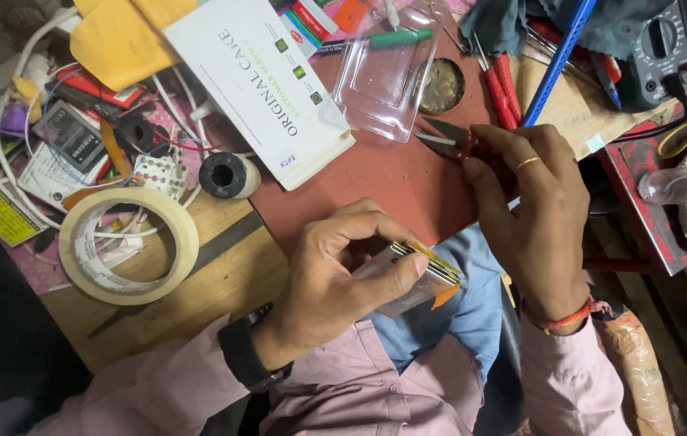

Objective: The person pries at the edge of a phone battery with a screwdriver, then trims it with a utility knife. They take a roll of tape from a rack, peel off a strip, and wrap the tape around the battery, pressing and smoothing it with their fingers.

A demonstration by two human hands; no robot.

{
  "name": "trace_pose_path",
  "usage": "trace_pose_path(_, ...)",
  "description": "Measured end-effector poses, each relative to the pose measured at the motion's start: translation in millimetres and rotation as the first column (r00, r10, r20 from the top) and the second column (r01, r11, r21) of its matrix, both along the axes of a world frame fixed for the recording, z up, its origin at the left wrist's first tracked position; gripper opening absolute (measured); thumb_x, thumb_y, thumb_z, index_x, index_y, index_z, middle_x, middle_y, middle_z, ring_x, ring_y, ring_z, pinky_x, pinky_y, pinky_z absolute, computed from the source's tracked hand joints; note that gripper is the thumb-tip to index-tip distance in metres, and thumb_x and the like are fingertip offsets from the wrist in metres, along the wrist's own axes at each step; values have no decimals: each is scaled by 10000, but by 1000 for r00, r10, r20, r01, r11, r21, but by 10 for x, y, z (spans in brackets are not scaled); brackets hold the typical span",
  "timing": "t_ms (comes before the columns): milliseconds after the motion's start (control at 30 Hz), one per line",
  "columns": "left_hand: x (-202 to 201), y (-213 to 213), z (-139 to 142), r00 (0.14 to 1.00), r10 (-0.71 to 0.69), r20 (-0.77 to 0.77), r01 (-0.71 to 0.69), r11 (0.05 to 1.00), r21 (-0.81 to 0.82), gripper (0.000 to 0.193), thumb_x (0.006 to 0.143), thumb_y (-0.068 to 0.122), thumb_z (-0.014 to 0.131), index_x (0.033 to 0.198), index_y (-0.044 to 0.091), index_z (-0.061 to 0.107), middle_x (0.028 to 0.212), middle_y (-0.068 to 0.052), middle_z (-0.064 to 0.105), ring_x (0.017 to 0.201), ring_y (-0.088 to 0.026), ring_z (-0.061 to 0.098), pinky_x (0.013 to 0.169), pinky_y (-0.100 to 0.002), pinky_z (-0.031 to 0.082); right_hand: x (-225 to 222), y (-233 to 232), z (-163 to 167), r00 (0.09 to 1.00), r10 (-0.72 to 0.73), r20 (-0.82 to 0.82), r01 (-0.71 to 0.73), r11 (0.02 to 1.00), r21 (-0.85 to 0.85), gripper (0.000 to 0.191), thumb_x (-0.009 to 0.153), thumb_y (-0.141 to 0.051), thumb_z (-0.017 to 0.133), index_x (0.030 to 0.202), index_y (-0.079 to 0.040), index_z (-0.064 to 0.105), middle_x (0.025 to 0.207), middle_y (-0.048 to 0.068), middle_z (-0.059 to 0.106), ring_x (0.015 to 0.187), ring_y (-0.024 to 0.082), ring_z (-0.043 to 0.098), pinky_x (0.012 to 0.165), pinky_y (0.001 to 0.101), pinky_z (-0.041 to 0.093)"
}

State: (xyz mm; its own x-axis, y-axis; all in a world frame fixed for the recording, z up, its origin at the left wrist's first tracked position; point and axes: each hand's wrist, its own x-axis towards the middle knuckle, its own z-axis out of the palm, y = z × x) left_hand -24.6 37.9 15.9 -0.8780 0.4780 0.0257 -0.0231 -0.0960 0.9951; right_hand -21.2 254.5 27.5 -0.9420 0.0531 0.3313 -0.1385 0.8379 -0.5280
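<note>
The left hand pinches a flat silver battery pack with a yellow-striped end over the lap, fingers closed around it. The right hand grips small red-handled scissors above the cluttered red bench. Steady the pack, I'd say, and snip lightly.

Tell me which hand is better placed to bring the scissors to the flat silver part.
Right. The right hand already grips the red-handled scissors, blades open, just above the flat silver part. The left hand is occupied pinching that part.
</note>
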Motion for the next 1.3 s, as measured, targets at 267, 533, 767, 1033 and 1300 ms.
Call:
trace_pose_path(267,-33,19,-8,999,31,31,-33,997,74,132,949,124,773,1014,11,755,877,9,622,830,-66,553,755,-243,461,51,46,-34,998,-17,-64,20,998,55,281,971,-9,787,1244,-40,723,1149,124,635,1001,252,633,828,354,520)
trace_pose_path(533,-40,38,-23,999,25,-24,-25,1000,15,147,961,118,777,1057,6,772,884,-5,627,852,-78,557,786,-246,457,433,54,54,995,-30,-96,-37,776,-629,134,1086,74,699,1216,71,667,1118,133,677,985,167,658,893,266,529)
trace_pose_path(767,-31,64,-18,999,-5,53,3,999,48,204,936,128,792,1092,0,765,922,-11,638,859,-75,579,785,-234,486,424,33,123,965,263,-9,-212,757,-618,450,860,69,786,1275,81,614,1092,140,724,1021,182,734,955,307,598)
trace_pose_path(1033,-19,66,-62,1000,7,30,-7,1000,5,225,888,125,833,1071,4,782,863,-2,622,790,-69,550,718,-230,470,401,-34,82,969,246,-19,-214,802,-558,432,881,68,797,1249,55,570,1034,120,725,912,159,744,832,267,605)
trace_pose_path(1300,-20,51,-55,1000,18,2,-17,1000,-12,229,890,128,834,1080,9,789,883,-5,655,808,-64,583,739,-227,497,456,-54,2,972,235,-17,-190,740,-645,451,913,76,776,1257,32,489,1050,132,686,962,182,734,861,302,623)
